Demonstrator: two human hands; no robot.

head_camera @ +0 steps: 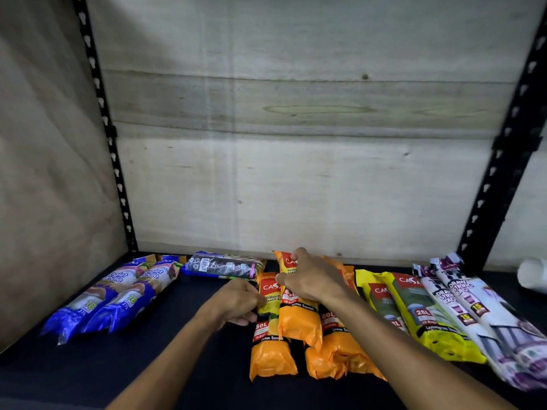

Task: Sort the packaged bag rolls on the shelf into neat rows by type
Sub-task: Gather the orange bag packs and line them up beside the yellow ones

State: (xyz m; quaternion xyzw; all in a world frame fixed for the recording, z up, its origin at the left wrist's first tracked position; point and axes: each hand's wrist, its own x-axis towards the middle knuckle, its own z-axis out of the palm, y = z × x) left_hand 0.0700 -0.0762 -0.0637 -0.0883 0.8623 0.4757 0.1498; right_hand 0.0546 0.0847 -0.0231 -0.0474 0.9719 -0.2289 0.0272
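- Right hand [307,279] pinches the top end of an orange roll [297,303], thumb and fingers closed on the pack near its red label.
- That roll lies with its long axis running front to back, label end toward the wall, resting partly on the other orange rolls [340,347] beside it.
- Left hand [236,303] is curled against the left side of the leftmost orange roll [268,335]; whether it actually grips the roll cannot be told.
- Yellow rolls [426,318] lie just right of the orange group, angled back-left to front-right.
- White and purple rolls [485,318] lie right of those, at the same slant.
- Blue rolls [115,297], two side by side, sit well apart at left, slanting front-left.
- Black roll [222,266] lies crosswise at the back of the shelf [165,350].
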